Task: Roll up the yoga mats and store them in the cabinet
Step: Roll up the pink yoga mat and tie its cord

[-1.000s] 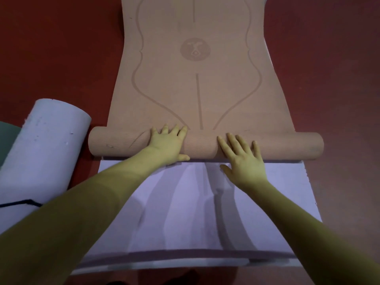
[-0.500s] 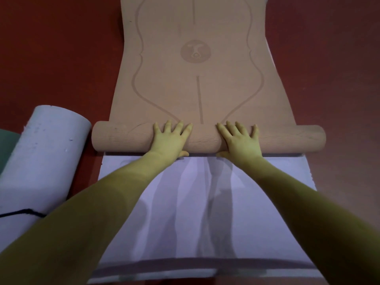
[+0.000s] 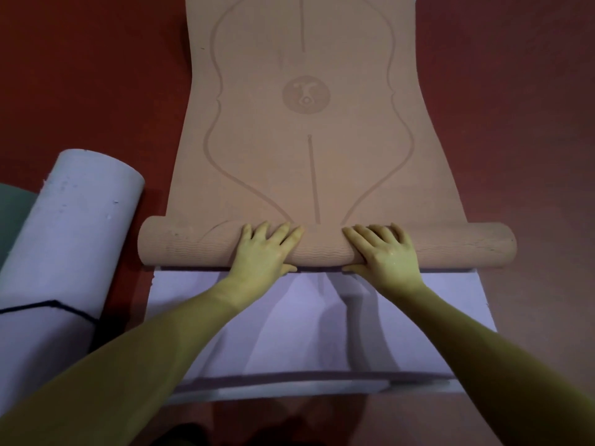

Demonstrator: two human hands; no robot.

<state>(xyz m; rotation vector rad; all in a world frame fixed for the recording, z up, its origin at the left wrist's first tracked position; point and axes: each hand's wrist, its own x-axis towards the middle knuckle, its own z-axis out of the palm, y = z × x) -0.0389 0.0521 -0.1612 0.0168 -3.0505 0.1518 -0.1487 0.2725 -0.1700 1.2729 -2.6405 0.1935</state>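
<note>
Pressing flat and open on the roll [image 3: 328, 246], left hand [image 3: 262, 252] and right hand [image 3: 388, 255] face unrolled mat [image 3: 306, 156] stretching lengthwise ahead, seemingly equally near.

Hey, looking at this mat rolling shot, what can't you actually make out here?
All in the head view:
- Far end of the tan mat: cut off by the top edge.
- Green thing at far left: mostly behind the rolled lavender mat and the left edge.
- Palms of the left hand and right hand: pressed against the roll, hidden.
- Storage cabinet: not in view.
</note>
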